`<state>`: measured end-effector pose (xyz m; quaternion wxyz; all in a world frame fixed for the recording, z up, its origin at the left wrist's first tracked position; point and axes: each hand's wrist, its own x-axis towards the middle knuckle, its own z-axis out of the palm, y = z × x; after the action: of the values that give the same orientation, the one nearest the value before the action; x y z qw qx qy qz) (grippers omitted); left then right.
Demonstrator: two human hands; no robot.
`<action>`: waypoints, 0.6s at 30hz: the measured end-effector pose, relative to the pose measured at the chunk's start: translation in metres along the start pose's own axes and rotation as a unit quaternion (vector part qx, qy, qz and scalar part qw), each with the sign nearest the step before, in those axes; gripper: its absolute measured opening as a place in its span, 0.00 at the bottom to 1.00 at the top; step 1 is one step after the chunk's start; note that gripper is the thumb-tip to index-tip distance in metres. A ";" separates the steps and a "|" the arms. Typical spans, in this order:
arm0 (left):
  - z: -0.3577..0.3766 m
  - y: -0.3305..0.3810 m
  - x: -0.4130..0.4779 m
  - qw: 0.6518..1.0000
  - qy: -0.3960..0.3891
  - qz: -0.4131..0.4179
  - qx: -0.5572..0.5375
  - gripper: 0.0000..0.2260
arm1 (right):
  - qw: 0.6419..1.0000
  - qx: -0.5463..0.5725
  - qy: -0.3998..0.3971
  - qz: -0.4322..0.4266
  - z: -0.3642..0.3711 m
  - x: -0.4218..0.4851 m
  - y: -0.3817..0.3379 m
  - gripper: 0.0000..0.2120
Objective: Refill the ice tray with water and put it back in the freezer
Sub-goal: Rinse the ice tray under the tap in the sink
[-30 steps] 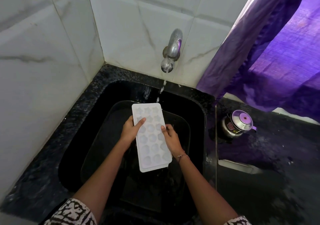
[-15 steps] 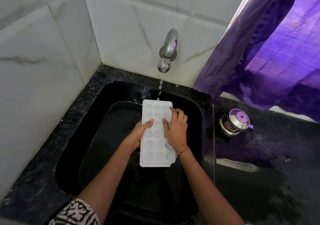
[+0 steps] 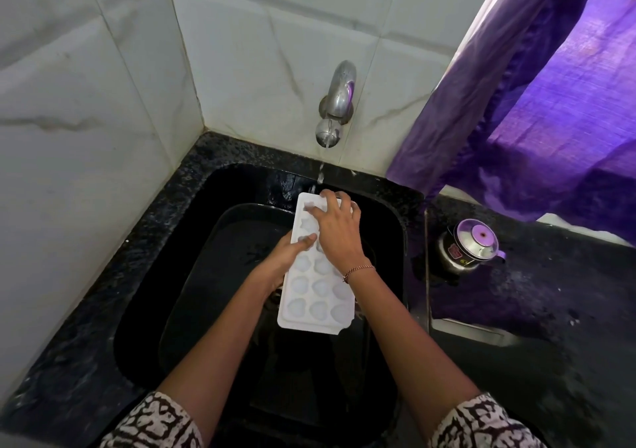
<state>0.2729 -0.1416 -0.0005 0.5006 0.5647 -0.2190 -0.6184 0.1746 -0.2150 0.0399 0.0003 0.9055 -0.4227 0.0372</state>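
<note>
The left hand (image 3: 287,253) gripped the left edge of the ice tray (image 3: 318,285), thumb across its top; the right hand (image 3: 339,230) lay spread flat over its far end, pressing rather than clasping. The tray hung above the sink (image 3: 144,296), under the tap (image 3: 335,103). Filled, it would likely turn heavy, slick and prone to spill; holding both long edges level seemed safest.

Dim purple-tinted daylight from right, wide-angle edge distortion, blurred fingers (image 3: 328,203)

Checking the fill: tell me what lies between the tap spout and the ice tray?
Head view: only a thin falling water stream spans from tap spout to ice tray.
</note>
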 end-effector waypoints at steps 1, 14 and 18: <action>0.000 0.000 0.000 1.000 0.000 0.002 0.001 0.15 | 1.000 -0.005 -0.003 -0.009 0.001 0.000 0.001 0.24; -0.001 0.005 0.001 0.999 0.020 0.025 -0.012 0.15 | 0.991 0.127 0.045 0.013 -0.004 0.008 0.015 0.22; -0.001 0.010 0.000 1.000 0.012 0.028 -0.004 0.15 | 0.991 0.125 0.046 0.007 0.004 0.005 0.016 0.19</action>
<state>0.2778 -0.1453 0.0072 0.5227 0.5637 -0.2259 -0.5983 0.1660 -0.2297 0.0358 -0.0935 0.8928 -0.4205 0.1315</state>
